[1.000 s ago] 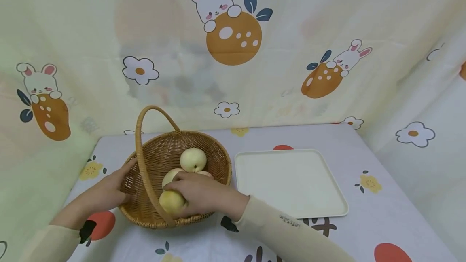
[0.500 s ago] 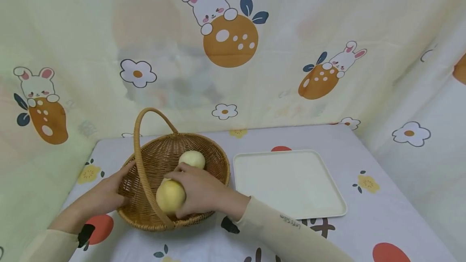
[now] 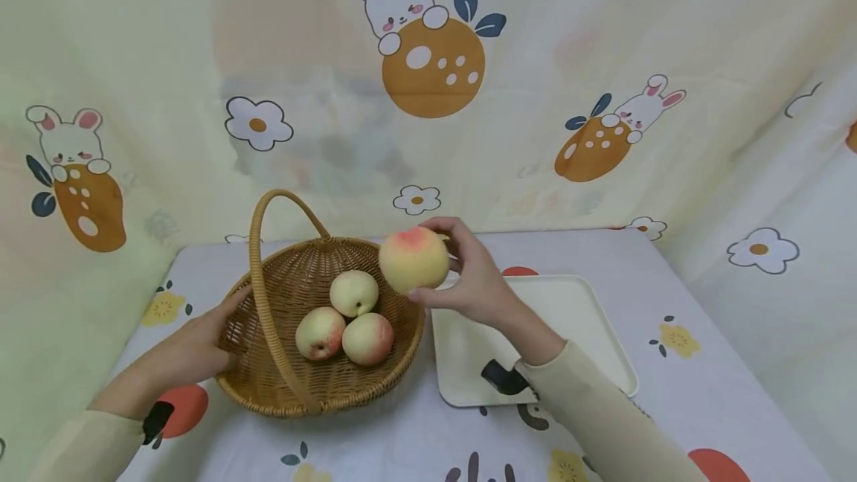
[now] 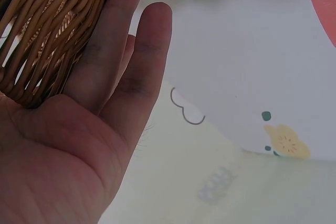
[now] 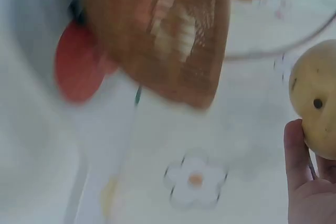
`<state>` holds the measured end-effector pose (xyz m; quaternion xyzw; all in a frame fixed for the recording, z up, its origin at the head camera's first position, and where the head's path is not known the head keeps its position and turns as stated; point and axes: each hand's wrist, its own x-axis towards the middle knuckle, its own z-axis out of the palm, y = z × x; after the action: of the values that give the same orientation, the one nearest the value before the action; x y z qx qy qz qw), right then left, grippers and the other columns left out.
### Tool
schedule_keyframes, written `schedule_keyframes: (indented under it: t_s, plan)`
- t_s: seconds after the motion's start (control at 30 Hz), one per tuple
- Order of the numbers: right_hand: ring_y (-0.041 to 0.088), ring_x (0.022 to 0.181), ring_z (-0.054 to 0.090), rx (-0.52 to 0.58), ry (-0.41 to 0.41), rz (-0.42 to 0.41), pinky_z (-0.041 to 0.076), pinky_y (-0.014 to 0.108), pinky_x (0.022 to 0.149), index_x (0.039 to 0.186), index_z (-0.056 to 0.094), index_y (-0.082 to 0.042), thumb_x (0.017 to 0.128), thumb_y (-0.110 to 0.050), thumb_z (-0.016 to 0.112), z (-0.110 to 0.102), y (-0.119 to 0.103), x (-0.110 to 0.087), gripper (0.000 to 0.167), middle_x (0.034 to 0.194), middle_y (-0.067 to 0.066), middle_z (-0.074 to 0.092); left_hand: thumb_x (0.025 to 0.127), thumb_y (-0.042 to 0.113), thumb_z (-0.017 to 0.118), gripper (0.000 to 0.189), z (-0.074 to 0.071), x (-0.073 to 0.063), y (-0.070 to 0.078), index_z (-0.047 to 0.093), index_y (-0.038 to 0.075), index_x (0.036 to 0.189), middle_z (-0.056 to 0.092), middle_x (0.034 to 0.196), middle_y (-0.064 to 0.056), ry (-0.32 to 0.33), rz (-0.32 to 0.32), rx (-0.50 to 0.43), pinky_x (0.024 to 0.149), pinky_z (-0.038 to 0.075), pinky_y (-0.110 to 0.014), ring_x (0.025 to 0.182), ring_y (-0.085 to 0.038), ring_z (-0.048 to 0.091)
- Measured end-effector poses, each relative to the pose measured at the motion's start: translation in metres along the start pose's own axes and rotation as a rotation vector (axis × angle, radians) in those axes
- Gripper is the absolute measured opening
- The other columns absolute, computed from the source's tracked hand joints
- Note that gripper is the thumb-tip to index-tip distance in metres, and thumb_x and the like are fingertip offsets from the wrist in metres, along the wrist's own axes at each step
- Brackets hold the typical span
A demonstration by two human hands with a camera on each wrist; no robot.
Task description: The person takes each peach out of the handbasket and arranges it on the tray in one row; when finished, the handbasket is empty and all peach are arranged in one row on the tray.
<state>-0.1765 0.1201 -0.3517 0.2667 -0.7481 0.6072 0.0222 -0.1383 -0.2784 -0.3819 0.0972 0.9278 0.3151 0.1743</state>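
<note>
My right hand (image 3: 478, 281) holds a yellow peach with a red blush (image 3: 413, 259), raised over the right rim of the wicker basket (image 3: 281, 409). In the right wrist view, fingers (image 5: 297, 153) touch the underside of this peach (image 5: 320, 103). Three pale peaches lie together in the basket: one at the back (image 3: 354, 293), one at the left (image 3: 320, 333) and one at the right (image 3: 368, 339). My left hand (image 3: 190, 348) rests against the basket's left side. Its fingers (image 4: 137, 72) run nearly straight along the outside of the weave in the left wrist view.
A white rectangular tray (image 3: 569, 318) lies to the right of the basket, partly behind my right forearm. The basket's tall handle (image 3: 257, 274) arches over its left part. Behind the table (image 3: 375, 445) hangs a curtain (image 3: 321, 43) printed with rabbits and flowers.
My right hand has lifted the yellow peach out of the basket, upward and to the right. The three peaches left inside are uncovered. My left hand has stayed at the basket's side.
</note>
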Motion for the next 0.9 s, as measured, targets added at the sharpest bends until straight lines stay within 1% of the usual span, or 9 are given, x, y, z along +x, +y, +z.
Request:
schedule_keyframes:
  t_s: [0.07,0.13,0.23,0.33,0.43,0.53,0.7,0.8,0.9]
  plan:
    - [0.026,0.117,0.057,-0.018,0.032,0.009,0.049,0.042,0.096,0.140,0.047,-0.010,0.069,-0.002,0.087,-0.018,0.007,-0.005,0.082,0.136,0.007,0.053,0.073,-0.004,0.066,0.110,-0.001,0.000,0.001,0.007,0.011,0.164,0.025,0.153,-0.041,0.003,-0.002,0.005,0.071,0.049,-0.041,0.111,-0.045,0.050]
    - [0.028,0.116,0.058,-0.052,0.048,0.041,0.050,0.041,0.094,0.145,0.046,-0.011,0.070,0.000,0.086,-0.034,0.018,-0.012,0.086,0.138,0.008,0.052,0.072,-0.004,0.066,0.110,-0.003,0.000,0.002,0.007,0.010,0.164,0.026,0.153,-0.041,0.003,-0.004,0.011,0.071,0.048,-0.041,0.109,-0.044,0.050]
    - [0.030,0.109,0.060,-0.124,0.053,0.132,0.051,0.040,0.088,0.147,0.048,-0.015,0.071,0.001,0.084,-0.050,0.043,-0.024,0.086,0.139,0.009,0.052,0.073,-0.004,0.067,0.109,-0.004,0.000,0.003,0.008,0.009,0.163,0.027,0.152,-0.041,0.003,-0.014,0.029,0.073,0.048,-0.042,0.111,-0.045,0.050]
    - [0.030,0.103,0.060,-0.192,0.037,0.243,0.050,0.040,0.083,0.142,0.052,-0.014,0.070,-0.001,0.085,-0.057,0.070,-0.035,0.081,0.135,0.010,0.054,0.073,-0.004,0.068,0.109,-0.004,0.001,0.004,0.008,0.008,0.163,0.027,0.152,-0.041,-0.002,-0.019,0.028,0.075,0.048,-0.043,0.115,-0.046,0.050]
    - [0.029,0.101,0.062,-0.256,-0.003,0.313,0.048,0.041,0.082,0.135,0.054,-0.011,0.068,-0.008,0.089,-0.056,0.089,-0.044,0.075,0.129,0.010,0.057,0.072,-0.004,0.068,0.109,-0.003,0.002,0.004,0.008,0.008,0.163,0.026,0.152,-0.041,-0.007,-0.019,0.020,0.077,0.048,-0.045,0.118,-0.048,0.048]
    - [0.027,0.103,0.063,-0.306,-0.057,0.340,0.048,0.042,0.083,0.130,0.054,-0.012,0.065,-0.013,0.092,-0.052,0.100,-0.049,0.075,0.126,0.008,0.061,0.072,-0.003,0.068,0.110,-0.001,0.002,0.005,0.008,0.008,0.163,0.025,0.154,-0.040,-0.005,-0.015,0.021,0.080,0.048,-0.047,0.123,-0.049,0.046]
    - [0.023,0.106,0.061,-0.382,-0.104,0.368,0.048,0.041,0.086,0.126,0.056,-0.018,0.060,-0.017,0.095,-0.043,0.108,-0.053,0.077,0.121,0.000,0.063,0.072,-0.001,0.070,0.111,0.001,0.001,0.005,0.008,0.008,0.163,0.025,0.154,-0.040,0.002,-0.019,0.013,0.080,0.048,-0.046,0.121,-0.048,0.047]
    - [0.021,0.104,0.060,-0.381,-0.115,0.371,0.047,0.041,0.087,0.123,0.054,-0.019,0.058,-0.014,0.095,-0.039,0.109,-0.055,0.077,0.118,0.000,0.063,0.073,-0.001,0.071,0.110,0.001,0.000,0.004,0.008,0.008,0.163,0.026,0.154,-0.040,0.009,-0.018,0.013,0.078,0.048,-0.044,0.118,-0.046,0.048]
    - [0.020,0.101,0.059,-0.389,-0.143,0.352,0.046,0.042,0.089,0.122,0.052,-0.019,0.057,-0.012,0.096,-0.035,0.107,-0.055,0.078,0.116,-0.001,0.062,0.073,-0.001,0.071,0.111,0.001,-0.001,0.003,0.008,0.009,0.163,0.028,0.152,-0.041,0.014,-0.019,0.008,0.074,0.050,-0.042,0.114,-0.046,0.051]
